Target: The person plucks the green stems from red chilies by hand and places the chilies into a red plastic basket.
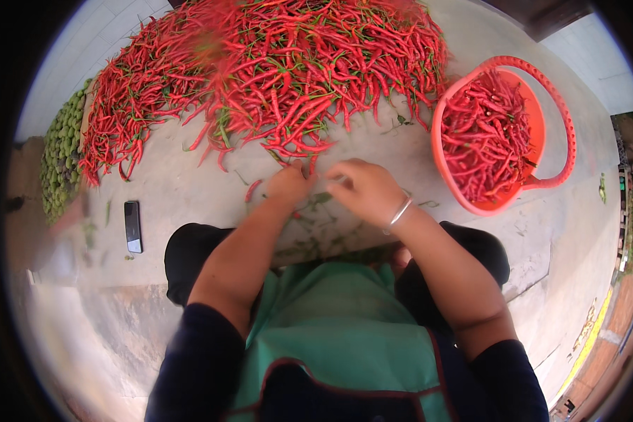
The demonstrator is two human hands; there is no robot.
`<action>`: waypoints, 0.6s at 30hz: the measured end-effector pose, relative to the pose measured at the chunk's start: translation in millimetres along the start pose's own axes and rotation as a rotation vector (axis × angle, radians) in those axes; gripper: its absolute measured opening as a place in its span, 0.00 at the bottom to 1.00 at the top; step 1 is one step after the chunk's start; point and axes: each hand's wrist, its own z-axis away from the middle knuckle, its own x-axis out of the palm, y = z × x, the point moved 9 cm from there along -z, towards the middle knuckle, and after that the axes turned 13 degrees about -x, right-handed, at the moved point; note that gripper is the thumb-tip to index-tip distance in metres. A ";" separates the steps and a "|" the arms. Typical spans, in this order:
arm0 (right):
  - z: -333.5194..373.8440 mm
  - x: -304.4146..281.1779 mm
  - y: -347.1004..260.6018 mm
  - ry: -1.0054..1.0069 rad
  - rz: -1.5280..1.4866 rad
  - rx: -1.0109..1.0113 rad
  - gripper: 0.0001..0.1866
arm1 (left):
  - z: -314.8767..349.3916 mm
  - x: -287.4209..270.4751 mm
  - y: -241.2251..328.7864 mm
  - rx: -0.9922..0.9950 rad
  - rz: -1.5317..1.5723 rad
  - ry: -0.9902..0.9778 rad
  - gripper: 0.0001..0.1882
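Note:
My left hand is closed, its fingertips pinching a red chili pepper that points up from them. Just to its right, my right hand is slightly blurred; its thumb and forefinger look curved and apart, with nothing visible between them. A silver bangle circles the right wrist. Beyond both hands spreads a large heap of red chili peppers with green stems. One loose red chili lies beside my left hand. Green stem bits are scattered beneath the hands.
An orange-red plastic basket with an arched handle holds red chilies at the right. A dark phone lies on the pale concrete floor at the left. Round green produce is piled at the far left. My knees flank the work spot.

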 end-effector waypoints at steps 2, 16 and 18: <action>5.1 -6.5 1.2 0.032 0.019 -0.008 0.12 | -3.0 9.2 5.6 0.002 -0.035 0.022 0.19; 2.0 56.6 14.2 -0.111 -1.080 0.334 0.21 | 124.4 -86.8 59.3 0.189 1.442 -0.876 0.13; -4.0 48.0 3.8 0.003 -1.226 0.272 0.21 | 129.1 -93.9 60.6 0.160 1.474 -0.824 0.14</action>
